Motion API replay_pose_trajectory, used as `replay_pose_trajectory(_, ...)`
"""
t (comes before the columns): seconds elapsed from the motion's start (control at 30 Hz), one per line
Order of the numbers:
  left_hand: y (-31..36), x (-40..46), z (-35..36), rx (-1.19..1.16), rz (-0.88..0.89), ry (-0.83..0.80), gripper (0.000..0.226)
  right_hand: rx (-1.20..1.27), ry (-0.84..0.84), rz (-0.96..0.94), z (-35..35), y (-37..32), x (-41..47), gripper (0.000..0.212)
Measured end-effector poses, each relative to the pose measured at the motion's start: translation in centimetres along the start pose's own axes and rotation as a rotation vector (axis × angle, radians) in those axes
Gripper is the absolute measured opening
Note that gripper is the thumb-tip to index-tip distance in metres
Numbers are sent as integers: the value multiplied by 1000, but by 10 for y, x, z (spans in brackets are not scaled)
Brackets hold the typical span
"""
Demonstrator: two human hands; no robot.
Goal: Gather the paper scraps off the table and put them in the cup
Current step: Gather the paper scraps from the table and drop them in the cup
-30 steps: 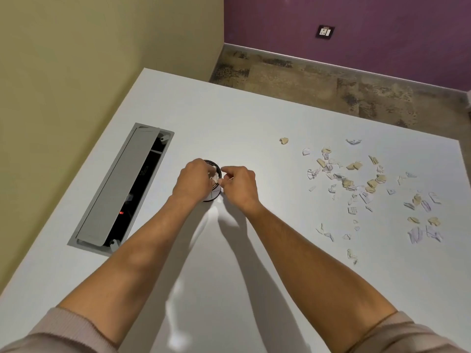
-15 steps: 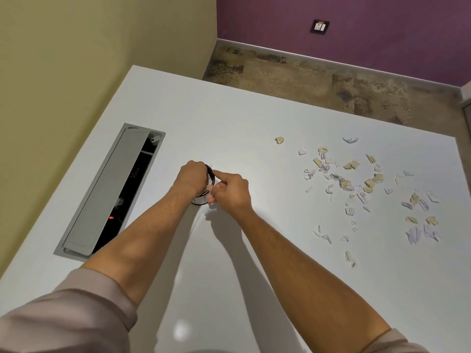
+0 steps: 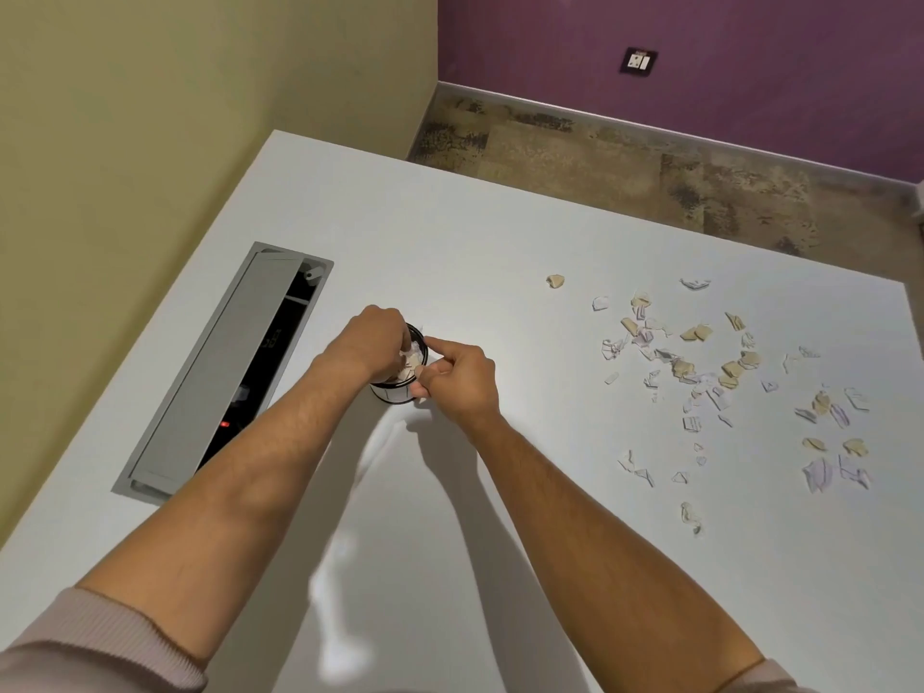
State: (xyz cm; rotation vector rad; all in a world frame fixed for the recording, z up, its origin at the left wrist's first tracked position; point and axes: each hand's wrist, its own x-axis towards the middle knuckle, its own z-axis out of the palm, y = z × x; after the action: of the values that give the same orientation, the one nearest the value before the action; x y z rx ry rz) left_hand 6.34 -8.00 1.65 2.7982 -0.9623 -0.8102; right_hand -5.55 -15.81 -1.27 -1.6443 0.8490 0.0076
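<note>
Your left hand (image 3: 367,345) gripping scraps over cup (image 3: 397,390), fingers curled into its mouth. Your right hand (image 3: 457,380) pinching cup's rim. Loose paper scraps (image 3: 700,372) lying scattered on bench (image 3: 500,232), well right of cup.

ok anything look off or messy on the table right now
Yes: torn paper scraps lie strewn over the right side of the white table, well apart from the cup. Also, the grey cable hatch at left is open.
</note>
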Motion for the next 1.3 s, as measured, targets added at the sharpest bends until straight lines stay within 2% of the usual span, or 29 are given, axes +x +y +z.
replay_pose_trajectory(0.07, 1, -2, -5, 63, 20, -8, 14, -4, 1, 5, 0, -1, 0, 55)
replay_pose_trajectory(0.17, 5, -3, -3, 159, 33, -125, 9, -13, 12, 2, 1, -1, -1, 55)
replay_pose_trajectory(0.3, 5, 5, 7, 236, 51, -212, 27, -20, 26, -7, 1, -2, 0, 49)
replay_pose_trajectory(0.53, 6, 10, 13, 240, 47, -257, 29, 4, 43, -5, 1, -3, 0, 44)
replay_pose_trajectory(0.63, 6, 5, 13, 207, 60, -197, 29, 11, 44, -4, 1, -3, -2, 44)
replay_pose_trajectory(0.77, -3, -9, -5, 73, 32, 18, 7, 41, 40, 12, -3, -5, 1, 40)
replay_pose_trajectory(0.87, -18, -16, -13, -69, 0, 188, 26, 96, 71, 16, -5, -2, 3, 24)
replay_pose_trajectory(1.0, -36, -23, -2, -419, -99, 432, 17, 160, 205, 5, -9, 7, 15, 11)
replay_pose_trajectory(1.13, -46, -24, 20, -594, -166, 432, 24, -20, 222, -56, -8, 17, 43, 18)
replay_pose_trajectory(1.3, -48, -21, 39, -795, -227, 481, 20, -503, -24, -264, -2, 18, 81, 33)
